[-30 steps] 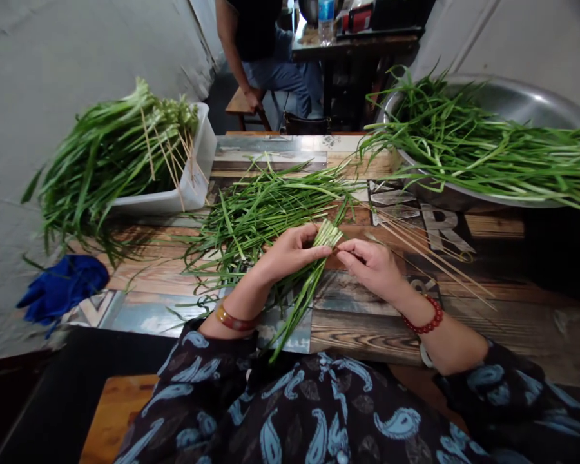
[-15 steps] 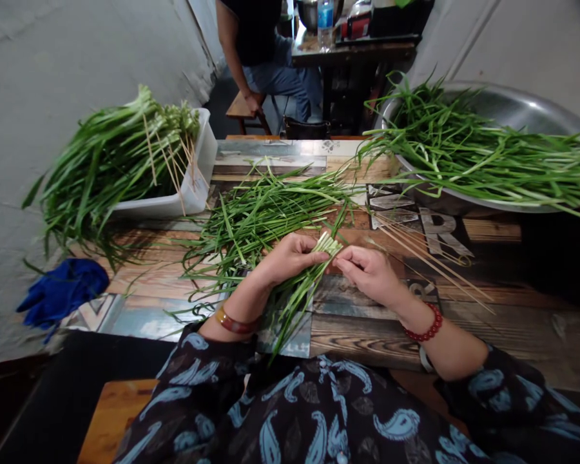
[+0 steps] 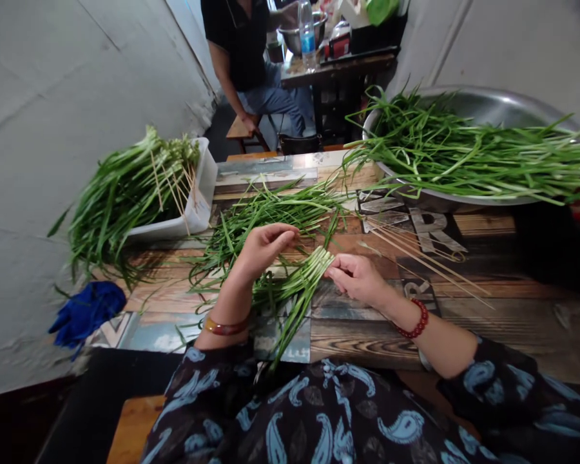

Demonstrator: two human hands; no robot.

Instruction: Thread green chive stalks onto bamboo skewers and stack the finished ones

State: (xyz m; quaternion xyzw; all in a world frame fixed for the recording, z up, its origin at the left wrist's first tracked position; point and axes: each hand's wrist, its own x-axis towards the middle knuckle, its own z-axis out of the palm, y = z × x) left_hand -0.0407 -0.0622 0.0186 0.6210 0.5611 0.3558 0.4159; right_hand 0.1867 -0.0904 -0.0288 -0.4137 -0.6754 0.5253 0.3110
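Note:
Between thumb and fingers, my right hand point(image 3: 357, 278) pinches the pale stem ends of a bunch of garlic chives point(image 3: 297, 303). The bunch fans out down and left, its leaves reaching the table's near edge. Apart from it and to the upper left, my left hand point(image 3: 265, 248) is raised with nothing in it, thumb and fingers slightly apart. Just behind that hand lies a loose heap of garlic chives point(image 3: 275, 209). Several thin wooden skewers point(image 3: 425, 254) lie on the table to the right of my right hand.
A white tub point(image 3: 203, 206) at the left overflows with chives and skewers; a blue glove point(image 3: 89, 312) lies before it. At the right stands a metal basin point(image 3: 507, 106) of chives. Beyond the table, a person point(image 3: 244, 58) sits beside another table with a bottle point(image 3: 308, 38).
My left hand has let go of the bunch and moved up and left. My right hand now holds the stem ends alone, and the bunch has spread out. The view has shifted slightly.

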